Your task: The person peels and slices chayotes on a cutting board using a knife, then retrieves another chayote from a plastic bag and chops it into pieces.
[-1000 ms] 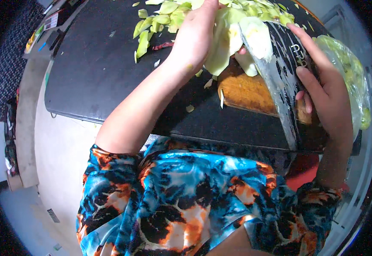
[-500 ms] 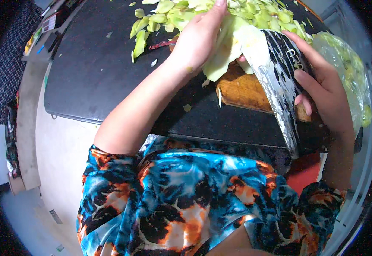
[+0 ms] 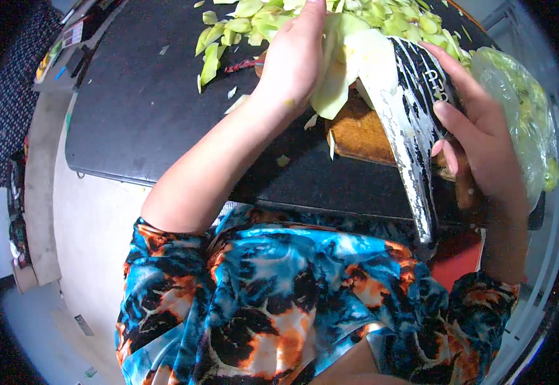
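Observation:
My left hand [image 3: 295, 61] is closed around a bunch of thin, pale green slices [image 3: 332, 95], its fingers mostly hidden. In my right hand [image 3: 485, 125] is a broad, black-bladed knife [image 3: 401, 122], with the fingers pressed along its wide end. The blade is streaked with white and tapers toward me. Its handle cannot be made out. A larger pale slice [image 3: 372, 54] lies against the top of the blade. Below both hands rests a wooden cutting board [image 3: 364, 138], partly covered. A heap of green slices [image 3: 408, 22] spreads at the far side.
The dark table [image 3: 138, 96] has a rounded left edge. A clear plastic bag [image 3: 517, 109] with green pieces stands at the right. A small red item [image 3: 244, 66] lies left of the board. Something red [image 3: 457, 256] shows below the table edge.
My right hand and the knife have shifted slightly left, and the blade's tip has dropped a little. My left hand has moved slightly left too; a pale slice now shows beside its wrist.

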`<control>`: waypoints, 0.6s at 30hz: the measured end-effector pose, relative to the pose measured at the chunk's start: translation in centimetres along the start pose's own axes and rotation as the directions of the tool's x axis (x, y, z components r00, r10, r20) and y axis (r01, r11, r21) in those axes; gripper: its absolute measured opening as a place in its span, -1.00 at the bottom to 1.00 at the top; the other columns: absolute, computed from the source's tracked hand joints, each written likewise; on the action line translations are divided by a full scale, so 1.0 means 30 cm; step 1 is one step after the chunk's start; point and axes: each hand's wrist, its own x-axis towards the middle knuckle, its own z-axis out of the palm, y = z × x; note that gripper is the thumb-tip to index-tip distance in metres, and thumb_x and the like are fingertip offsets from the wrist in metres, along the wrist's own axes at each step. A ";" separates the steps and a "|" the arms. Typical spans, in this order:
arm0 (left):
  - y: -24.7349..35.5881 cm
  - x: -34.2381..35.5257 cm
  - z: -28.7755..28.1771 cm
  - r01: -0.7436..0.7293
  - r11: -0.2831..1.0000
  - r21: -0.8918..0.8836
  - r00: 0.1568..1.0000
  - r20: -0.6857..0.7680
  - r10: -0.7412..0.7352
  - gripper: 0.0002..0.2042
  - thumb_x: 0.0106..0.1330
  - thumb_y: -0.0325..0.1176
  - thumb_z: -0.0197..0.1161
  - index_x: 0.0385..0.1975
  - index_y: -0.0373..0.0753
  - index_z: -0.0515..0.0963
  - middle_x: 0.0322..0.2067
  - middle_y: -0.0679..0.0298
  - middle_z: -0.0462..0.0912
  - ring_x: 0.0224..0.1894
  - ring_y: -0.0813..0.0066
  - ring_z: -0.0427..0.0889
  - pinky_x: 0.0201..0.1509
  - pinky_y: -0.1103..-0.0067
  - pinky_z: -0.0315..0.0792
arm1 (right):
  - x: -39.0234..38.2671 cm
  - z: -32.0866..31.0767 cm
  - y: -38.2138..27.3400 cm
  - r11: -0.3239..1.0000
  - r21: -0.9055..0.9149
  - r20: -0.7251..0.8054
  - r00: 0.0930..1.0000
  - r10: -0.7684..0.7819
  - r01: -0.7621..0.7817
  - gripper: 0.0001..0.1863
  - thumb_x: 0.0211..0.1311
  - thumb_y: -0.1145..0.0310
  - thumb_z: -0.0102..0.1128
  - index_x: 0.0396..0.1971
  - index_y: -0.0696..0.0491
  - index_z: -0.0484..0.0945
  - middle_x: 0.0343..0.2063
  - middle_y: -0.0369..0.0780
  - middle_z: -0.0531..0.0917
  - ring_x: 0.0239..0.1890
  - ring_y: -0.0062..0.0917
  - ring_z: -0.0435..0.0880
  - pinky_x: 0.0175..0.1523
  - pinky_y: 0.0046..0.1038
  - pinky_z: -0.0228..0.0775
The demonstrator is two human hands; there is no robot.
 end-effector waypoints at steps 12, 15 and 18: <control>0.004 -0.020 0.041 -0.070 0.952 -0.298 0.989 0.107 0.106 -0.44 0.44 0.02 -0.31 -0.06 -0.45 0.37 -0.16 0.00 0.53 -0.09 0.29 0.53 0.08 0.47 0.37 | 0.001 0.046 0.005 0.997 0.076 -0.045 0.999 -0.006 0.010 -0.42 0.22 0.51 -0.14 0.28 0.13 0.09 -0.13 -0.25 0.55 -0.76 -0.84 0.31 -0.54 -0.77 0.33; -0.006 -0.011 0.052 -0.101 0.927 -0.362 0.987 0.078 0.138 -0.44 0.44 0.01 -0.32 -0.02 -0.45 0.33 -0.13 -0.02 0.51 -0.07 0.24 0.52 0.10 0.43 0.37 | 0.006 0.052 0.017 0.993 0.116 -0.045 0.999 -0.013 0.018 -0.43 0.22 0.51 -0.16 0.28 0.12 0.10 -0.14 -0.26 0.55 -0.75 -0.84 0.32 -0.54 -0.76 0.34; -0.003 -0.020 0.052 -0.131 0.930 -0.344 0.988 0.038 0.153 -0.45 0.44 0.02 -0.33 0.00 -0.44 0.31 -0.11 -0.03 0.50 -0.06 0.22 0.52 0.10 0.42 0.38 | 0.007 0.066 0.011 0.993 0.118 -0.056 0.998 0.004 0.003 -0.43 0.21 0.51 -0.17 0.27 0.11 0.11 -0.15 -0.26 0.55 -0.76 -0.84 0.32 -0.54 -0.76 0.34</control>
